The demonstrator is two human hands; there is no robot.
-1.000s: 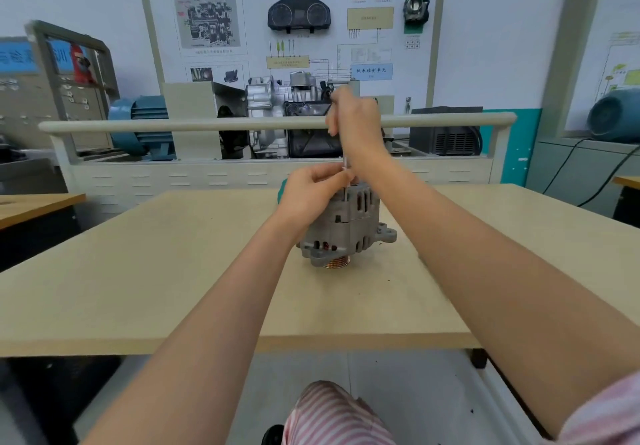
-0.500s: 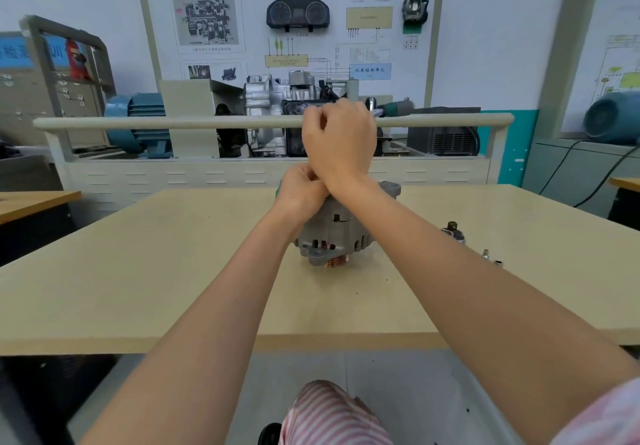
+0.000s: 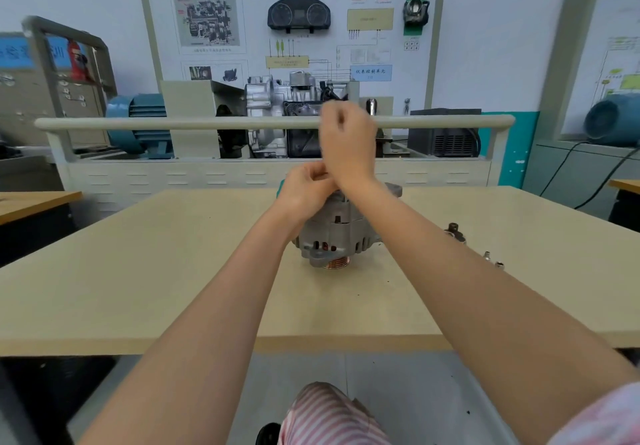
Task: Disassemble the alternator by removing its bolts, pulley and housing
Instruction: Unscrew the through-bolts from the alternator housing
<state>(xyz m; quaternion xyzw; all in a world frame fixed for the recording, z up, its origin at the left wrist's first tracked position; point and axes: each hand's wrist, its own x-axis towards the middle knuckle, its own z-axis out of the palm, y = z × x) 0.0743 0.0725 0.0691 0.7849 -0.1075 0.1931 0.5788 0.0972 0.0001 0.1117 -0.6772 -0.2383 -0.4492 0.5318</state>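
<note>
Alternator [image 3: 337, 233] under both hands

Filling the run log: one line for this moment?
alternator pulley-down on table | left hand on its top | right hand curled above, blurred | loose bolts right

I see alternator [image 3: 337, 233] pulley-down on counter [image 3: 138, 271]; left hand [image 3: 304, 190] on its top, right hand [image 3: 348, 143] fisted above, blurred.
</note>
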